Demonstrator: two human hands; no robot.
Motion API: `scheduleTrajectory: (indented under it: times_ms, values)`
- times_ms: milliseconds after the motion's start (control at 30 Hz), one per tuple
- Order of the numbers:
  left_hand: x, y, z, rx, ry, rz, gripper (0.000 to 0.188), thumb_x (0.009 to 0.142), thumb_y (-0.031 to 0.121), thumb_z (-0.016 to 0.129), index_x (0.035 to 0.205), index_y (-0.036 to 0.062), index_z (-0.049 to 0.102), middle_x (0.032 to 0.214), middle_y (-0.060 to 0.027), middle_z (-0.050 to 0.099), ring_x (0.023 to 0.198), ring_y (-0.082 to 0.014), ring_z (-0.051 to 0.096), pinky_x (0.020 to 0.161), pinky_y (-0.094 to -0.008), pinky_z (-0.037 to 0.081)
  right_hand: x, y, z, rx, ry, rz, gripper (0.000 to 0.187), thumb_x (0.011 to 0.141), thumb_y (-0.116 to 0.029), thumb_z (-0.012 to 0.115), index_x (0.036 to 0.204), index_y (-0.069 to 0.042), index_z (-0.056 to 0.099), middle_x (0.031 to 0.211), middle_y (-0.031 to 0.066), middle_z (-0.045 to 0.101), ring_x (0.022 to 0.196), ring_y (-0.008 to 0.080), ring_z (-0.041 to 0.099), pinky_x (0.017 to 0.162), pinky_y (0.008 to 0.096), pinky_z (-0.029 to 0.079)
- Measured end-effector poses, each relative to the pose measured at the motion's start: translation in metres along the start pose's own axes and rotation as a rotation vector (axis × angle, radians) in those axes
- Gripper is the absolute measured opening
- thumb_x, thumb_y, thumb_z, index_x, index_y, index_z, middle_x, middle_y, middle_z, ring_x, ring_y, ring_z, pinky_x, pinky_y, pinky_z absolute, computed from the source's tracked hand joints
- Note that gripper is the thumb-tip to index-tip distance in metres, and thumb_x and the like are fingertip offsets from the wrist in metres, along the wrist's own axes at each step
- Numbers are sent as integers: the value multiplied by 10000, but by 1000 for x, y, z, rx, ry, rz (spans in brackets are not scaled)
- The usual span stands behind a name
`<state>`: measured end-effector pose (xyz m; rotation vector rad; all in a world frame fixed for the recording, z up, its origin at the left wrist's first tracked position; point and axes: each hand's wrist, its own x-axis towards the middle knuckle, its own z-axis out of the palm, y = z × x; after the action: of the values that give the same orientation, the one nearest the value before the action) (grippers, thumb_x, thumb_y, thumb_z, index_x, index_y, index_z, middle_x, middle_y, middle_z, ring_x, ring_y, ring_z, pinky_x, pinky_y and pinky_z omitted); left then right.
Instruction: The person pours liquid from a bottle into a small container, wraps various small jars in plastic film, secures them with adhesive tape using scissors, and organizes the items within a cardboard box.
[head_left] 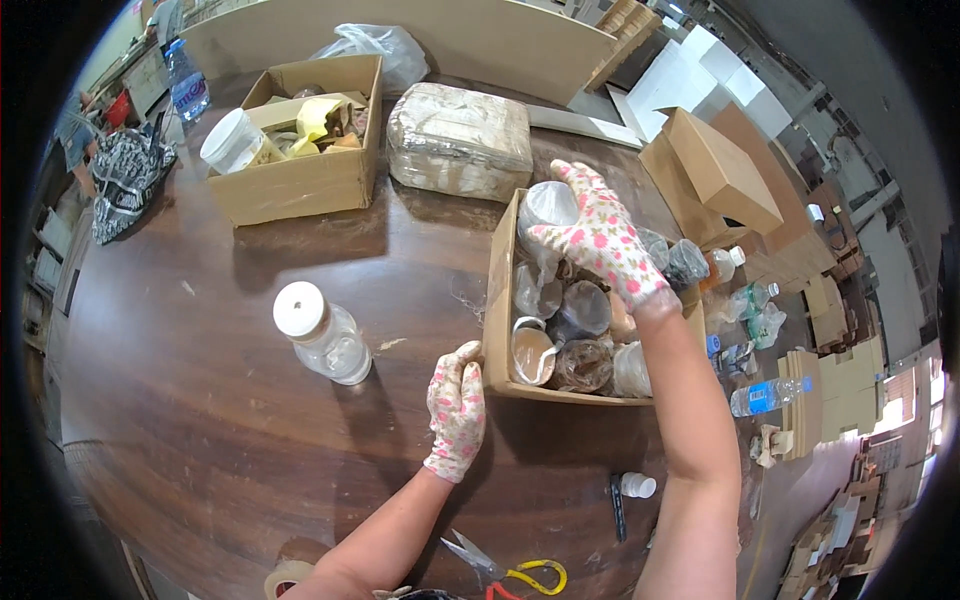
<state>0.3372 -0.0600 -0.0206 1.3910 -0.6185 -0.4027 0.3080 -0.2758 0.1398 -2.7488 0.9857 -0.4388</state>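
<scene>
Head view looks down on a round brown desk (230, 400). Both hands wear white gloves with pink flowers. Left hand (457, 408) rests on the desk with its fingertips touching the near left corner of a cardboard box (497, 300), fingers curled loosely and gripping nothing. Right hand (597, 240) reaches over this box from the near edge, fingers closed around a clear jar (546, 208) wrapped in plastic, held at the box's far end. Inside the box lie more wrapped jars (575, 340), packed close together. Left of the box, well apart, a jar with a white lid (322, 334) lies tilted on the desk. Toward the far edge stands a second box (305, 180) with a white-lidded container (234, 141) and yellow scraps inside, and just beside it on the right a wrapped block (460, 140). At the near edge lie scissors (505, 573) with yellow handles, a tape roll (287, 578), a small white bottle (637, 486) and a dark pen (617, 505) just beside it. Off the desk's right edge are stacked cartons (715, 170) and a water bottle (765, 396).
</scene>
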Motion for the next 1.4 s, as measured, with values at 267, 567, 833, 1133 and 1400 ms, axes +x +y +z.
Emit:
scheduleTrajectory:
  times_ms: [267,567,833,1133,1400]
  values:
    - [1,4,2,64,-2,58,224,895,23,503,1089,8,614,994,-134,620,935,-276,613,845,-361,480,6,40,-26,631,-59,127,721,691,-269,779,1315,-30,507,1222,138,601,1164,247,546,999,327,403]
    - [0,2,3,104,-7,76,226,920,7,471,1107,-14,596,1011,-120,610,943,-216,596,863,-325,465,-25,51,-47,1132,-193,163,776,603,-227,714,1311,0,493,1148,75,593,1075,183,553,958,298,407]
    - [1,3,1,83,-1,64,220,906,22,493,1095,2,605,1005,-125,613,941,-249,605,856,-345,474,-26,61,-39,1350,-260,31,913,517,-200,766,1333,33,430,1201,171,569,1125,273,551,1005,363,412]
    - [1,0,0,84,-11,68,229,918,4,472,1109,-11,598,1018,-118,607,950,-214,596,867,-322,467,-35,64,-33,1472,-262,-29,945,485,-182,773,1326,54,414,1224,228,548,1160,339,533,1035,422,404]
    - [2,3,2,75,19,55,213,888,36,516,1077,14,612,984,-134,619,929,-283,610,835,-376,478,-43,64,-37,1536,-248,47,924,533,-237,736,1334,83,402,1206,226,565,1135,314,554,1018,387,414]
